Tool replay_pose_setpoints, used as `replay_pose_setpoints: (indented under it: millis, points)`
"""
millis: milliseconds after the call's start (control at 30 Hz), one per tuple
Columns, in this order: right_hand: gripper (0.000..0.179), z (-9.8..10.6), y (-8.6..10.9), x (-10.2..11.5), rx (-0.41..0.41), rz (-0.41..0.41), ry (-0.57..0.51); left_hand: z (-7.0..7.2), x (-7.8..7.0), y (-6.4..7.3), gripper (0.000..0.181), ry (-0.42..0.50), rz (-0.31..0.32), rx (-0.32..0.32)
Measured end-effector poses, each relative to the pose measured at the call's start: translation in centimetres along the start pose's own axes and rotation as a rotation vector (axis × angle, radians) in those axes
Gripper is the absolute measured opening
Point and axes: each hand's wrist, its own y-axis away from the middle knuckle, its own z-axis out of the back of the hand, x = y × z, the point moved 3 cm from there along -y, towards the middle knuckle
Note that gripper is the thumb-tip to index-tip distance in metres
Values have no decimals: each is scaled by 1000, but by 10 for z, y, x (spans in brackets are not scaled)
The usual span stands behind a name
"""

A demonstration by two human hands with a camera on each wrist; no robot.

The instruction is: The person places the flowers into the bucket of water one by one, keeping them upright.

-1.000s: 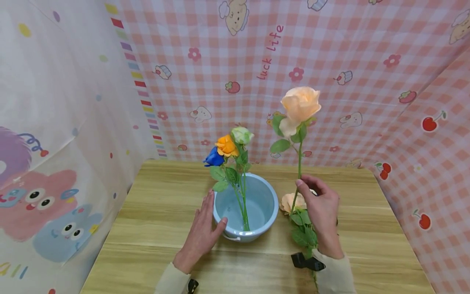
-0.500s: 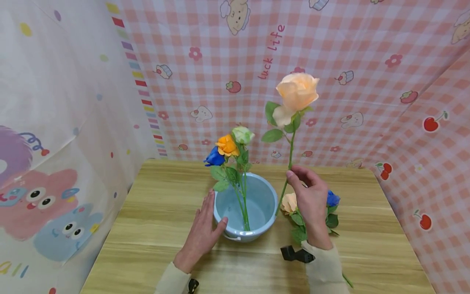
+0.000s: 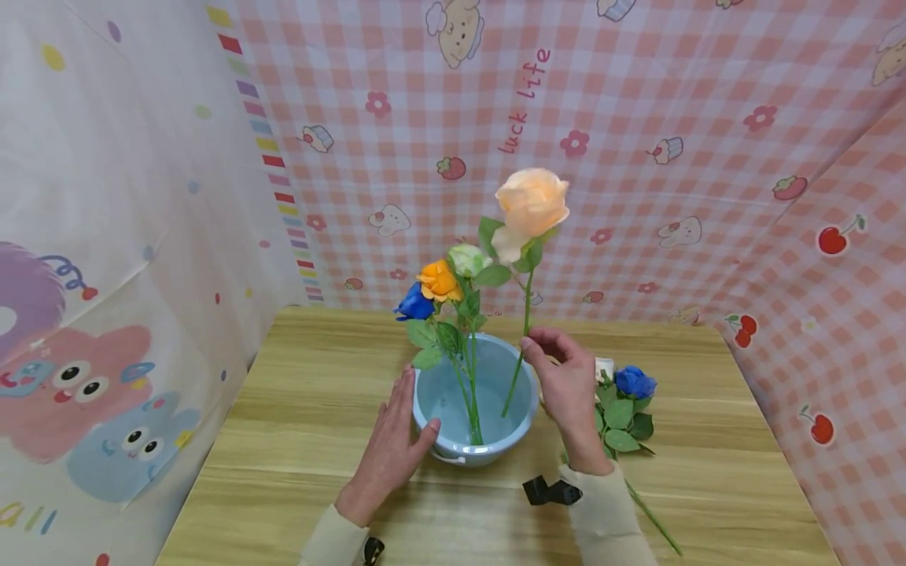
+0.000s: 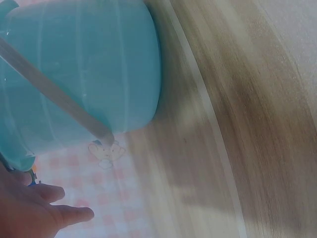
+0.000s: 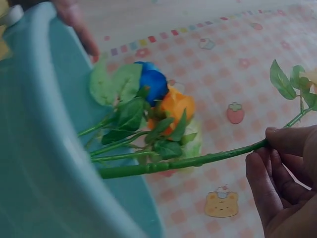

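Between thumb and fingers my right hand (image 3: pixel 566 385) pinches the green stem of a peach rose (image 3: pixel 532 206). The lower stem (image 5: pixel 198 161) reaches down inside the rim of a light blue bucket (image 3: pixel 527 428). My left hand (image 3: pixel 388 440) rests against the bucket's left side, its fingers straight and thumb near the rim. Standing in the bucket and leaning to the back left are a blue rose (image 3: pixel 414 303), an orange rose (image 3: pixel 439 281) and a pale green rose (image 3: pixel 467 259). In the left wrist view the bucket's handle (image 4: pixel 59 99) hangs across its outside.
Right of the bucket, another blue rose (image 3: pixel 635 382) and a white flower (image 3: pixel 604 368) lie on the wooden table (image 3: pixel 722 472), partly behind my right hand. A checked pink cloth (image 3: pixel 340 181) hangs behind the table. Each wrist wears a black strap device (image 3: pixel 552 491).
My right hand has carried the peach rose left, from beside the bucket to over it, and its stem end has gone inside the rim. The left hand has stayed in place.
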Motion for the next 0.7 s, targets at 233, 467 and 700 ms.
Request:
replay_pose_setpoints:
  millis: [233,467,700]
  points:
    - [17,-9,5,-15,56,-31,80,0,-1,0,87,2,6,5]
    - [15,-16,5,-26,88,-31,197,0,-1,0,88,4,16,10]
    - [14,-23,3,-30,104,48,360,0,-1,0,87,4,8,-1]
